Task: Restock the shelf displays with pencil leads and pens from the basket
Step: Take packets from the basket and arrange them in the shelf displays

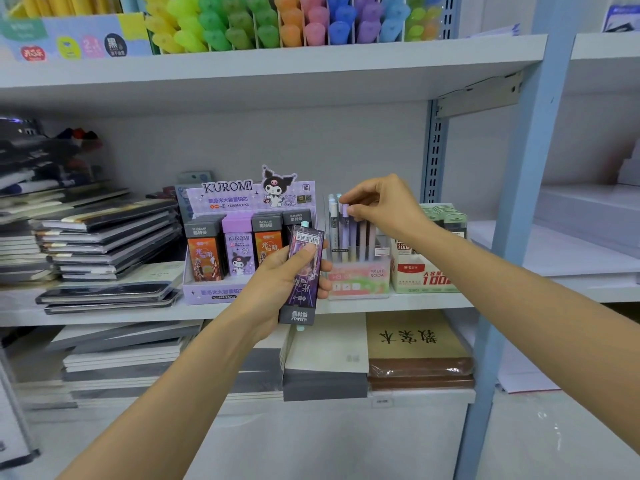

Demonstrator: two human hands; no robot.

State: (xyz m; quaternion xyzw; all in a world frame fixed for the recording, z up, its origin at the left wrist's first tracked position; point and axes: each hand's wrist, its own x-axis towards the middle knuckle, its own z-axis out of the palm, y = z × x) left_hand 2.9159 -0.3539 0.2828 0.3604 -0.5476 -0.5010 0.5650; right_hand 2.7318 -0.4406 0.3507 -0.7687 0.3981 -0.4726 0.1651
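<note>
My left hand (287,275) grips a dark purple pencil lead case (302,278), held upside down in front of the middle shelf with a pale mint pen behind it. Just behind stands the purple Kuromi display box (221,292), with several orange and lilac lead cases upright in it. My right hand (384,206) pinches the top of a lilac pen (344,216) standing in the clear Fruit Soda pen holder (360,278), among several pastel pens. The basket is out of view.
A green and white lead box (426,271) stands right of the pen holder. Stacked notebooks (104,244) fill the shelf's left side. Coloured highlighters (277,22) line the upper shelf. Paper pads (415,344) lie below. A blue upright post (519,202) bounds the bay.
</note>
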